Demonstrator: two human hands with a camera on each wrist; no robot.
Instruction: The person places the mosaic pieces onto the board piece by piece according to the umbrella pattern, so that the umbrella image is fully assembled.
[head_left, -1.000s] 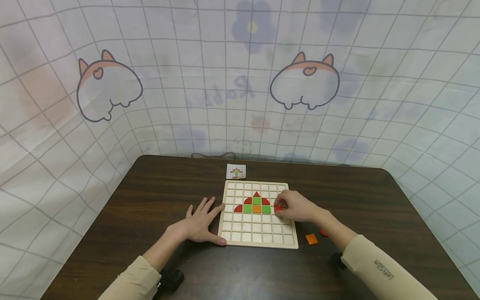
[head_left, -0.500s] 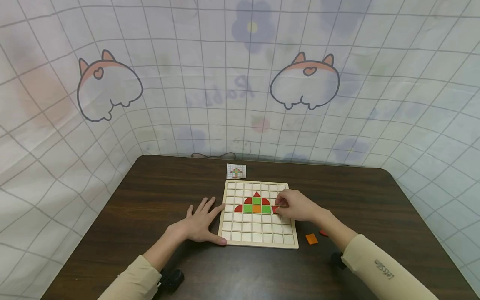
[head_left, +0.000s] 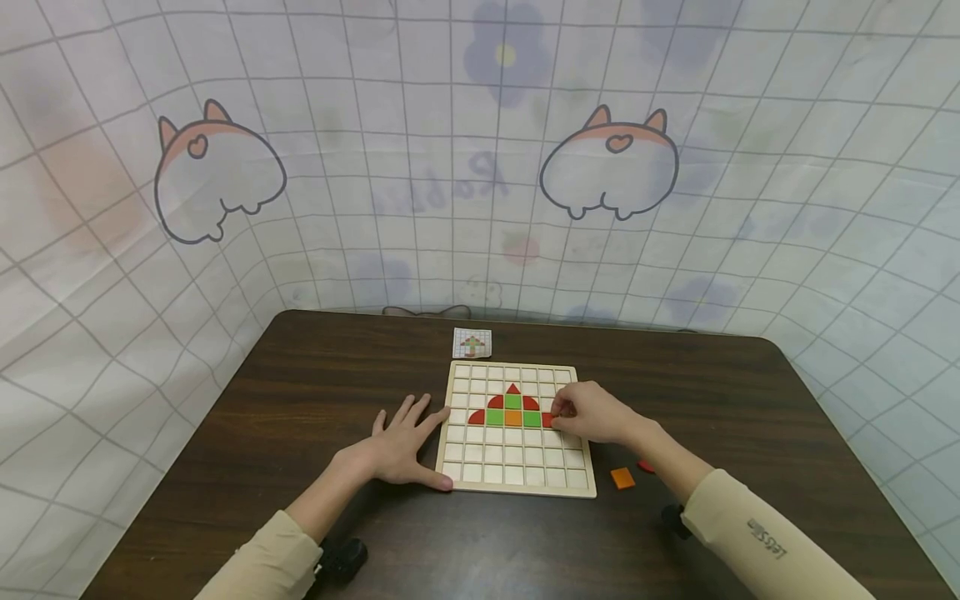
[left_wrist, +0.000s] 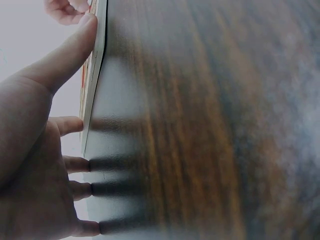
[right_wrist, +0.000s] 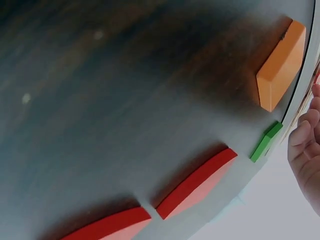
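Note:
A pale wooden grid board [head_left: 525, 491] lies on the table with red, green and orange tiles in its cells. They form a stepped shape with a red triangle tile [head_left: 513, 388] on top and an orange square tile [head_left: 513, 417] in the lowest row. My right hand [head_left: 596, 413] pinches a red tile [head_left: 547, 420] at that row's right end, beside a green square tile [head_left: 532, 418]; the fingers hide part of it. My left hand [head_left: 397, 450] lies spread at the board's left side, thumb on the near corner. In the left wrist view, the thumb [left_wrist: 70, 52] presses the board's edge.
Behind the board lies a small pattern card [head_left: 472, 342]. Right of the board are a loose orange square tile [head_left: 622, 477] and a red piece [head_left: 647, 467] partly under my forearm. The right wrist view also shows a loose green tile [right_wrist: 266, 142] and red curved tiles [right_wrist: 197, 182].
My right fingers have shifted the red tile slightly left, into the cell beside the green square. The left hand has stayed in place.

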